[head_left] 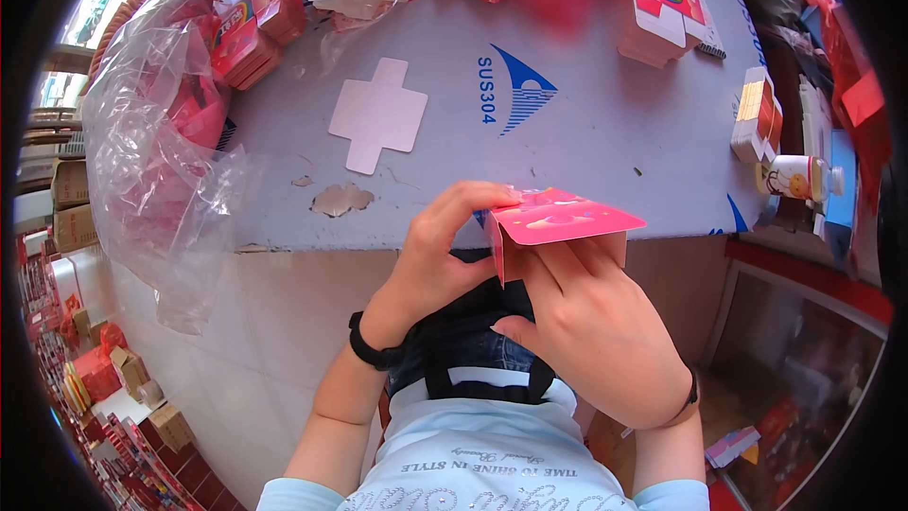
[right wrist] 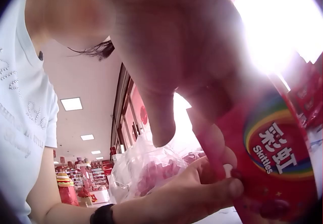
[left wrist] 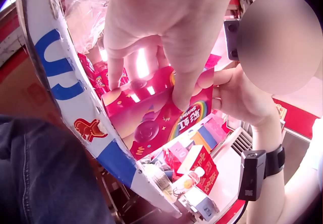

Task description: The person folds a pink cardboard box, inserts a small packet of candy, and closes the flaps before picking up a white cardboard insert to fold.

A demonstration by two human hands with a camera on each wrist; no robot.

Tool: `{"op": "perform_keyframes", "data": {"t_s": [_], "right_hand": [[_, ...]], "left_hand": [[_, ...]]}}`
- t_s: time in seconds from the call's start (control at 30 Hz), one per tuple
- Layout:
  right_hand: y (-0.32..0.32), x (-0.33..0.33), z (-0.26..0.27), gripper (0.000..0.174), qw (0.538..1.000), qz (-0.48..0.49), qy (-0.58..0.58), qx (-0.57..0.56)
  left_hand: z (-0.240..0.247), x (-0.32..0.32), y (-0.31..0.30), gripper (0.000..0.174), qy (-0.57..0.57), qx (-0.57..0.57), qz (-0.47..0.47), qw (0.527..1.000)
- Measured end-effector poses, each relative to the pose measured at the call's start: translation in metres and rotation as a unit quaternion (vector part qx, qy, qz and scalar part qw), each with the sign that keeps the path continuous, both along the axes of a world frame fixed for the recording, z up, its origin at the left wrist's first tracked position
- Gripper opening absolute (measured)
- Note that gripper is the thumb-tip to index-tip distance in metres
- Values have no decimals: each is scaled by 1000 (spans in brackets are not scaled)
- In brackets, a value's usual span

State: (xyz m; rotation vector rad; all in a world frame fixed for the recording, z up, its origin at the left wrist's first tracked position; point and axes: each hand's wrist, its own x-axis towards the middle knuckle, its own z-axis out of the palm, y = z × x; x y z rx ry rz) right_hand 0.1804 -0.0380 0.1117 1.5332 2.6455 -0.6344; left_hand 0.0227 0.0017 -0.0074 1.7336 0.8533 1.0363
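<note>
Carton (head_left: 563,218) — pink printed card, part-folded, held in the air just off the near edge of the table (head_left: 586,104), above your lap. You have both hands on it.

Left hand (head_left: 440,260): grip closed to a pinch, fingertips curled over the carton's left corner.
Right hand (head_left: 591,322): grip wrapped on from below, fingers running up the back panel.

Handling, as I judge it: light, thin card that is stiff across a panel and soft at the creases. The print looks glossy, so likely a little slippery. It will dent if you squeeze mid-panel, so take it by the edges and fold lines.

Writing:
- The rainbow logo (right wrist: 275,151) on the carton reads "Skittles", with two Chinese characters above.
- The table film prints "SUS304" (head_left: 486,90) beside a blue emblem.
- Your shirt (head_left: 487,468) reads "TIME TO SHINE IN STYLE".
- Stacked flat cartons (head_left: 662,0) sit at the far edge — print too small to read.
</note>
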Motion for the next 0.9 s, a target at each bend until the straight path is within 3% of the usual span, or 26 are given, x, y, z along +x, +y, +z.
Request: {"op": "perform_keyframes", "data": {"t_s": [0.3,0.4,0.5,0.57,0.7,0.9], "right_hand": [[-6,1,6,58,998,-36,49,21],[-7,6,9,50,995,-37,83,49],[-13,20,13,34,976,-4,162,147],[-18,32,16,24,941,-110,231,221],[-11,57,13,14,930,-230,172,230],[47,86,-10,20,950,-233,141,150]], "left_hand": [[1,0,2,50,6,-5,-2,1000],[0,0,3,50,5,-6,-1,1000],[2,-3,4,49,5,-13,-3,1000],[4,-5,7,49,6,-14,-7,1000],[7,-8,11,50,18,-19,-13,1000],[6,-8,11,50,19,-18,-17,1000]]}}
